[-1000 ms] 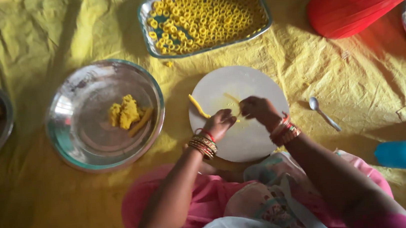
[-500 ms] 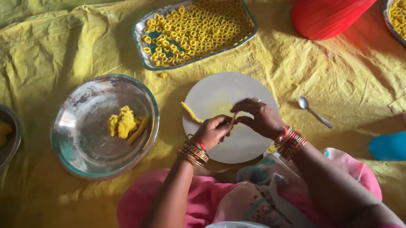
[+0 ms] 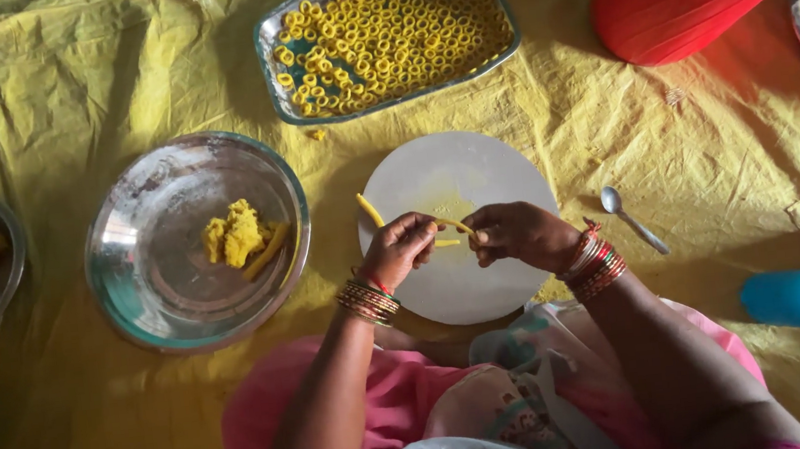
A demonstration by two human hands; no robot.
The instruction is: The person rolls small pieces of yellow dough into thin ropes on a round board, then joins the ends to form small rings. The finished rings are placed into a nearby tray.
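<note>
1. Left hand (image 3: 400,247) and right hand (image 3: 517,234) fingers pinched on thin yellow dough strip (image 3: 450,225); strip over round white board (image 3: 467,292)
2. Steel plate (image 3: 143,281) with dough lump (image 3: 235,234) left; tray (image 3: 278,79) of dough rings (image 3: 390,32) beyond; spoon (image 3: 631,216) right

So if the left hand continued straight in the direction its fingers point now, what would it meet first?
Probably the right hand: the left hand points across the round white board toward it, both pinching the thin yellow dough strip between them. Depth is hard to judge.
</note>
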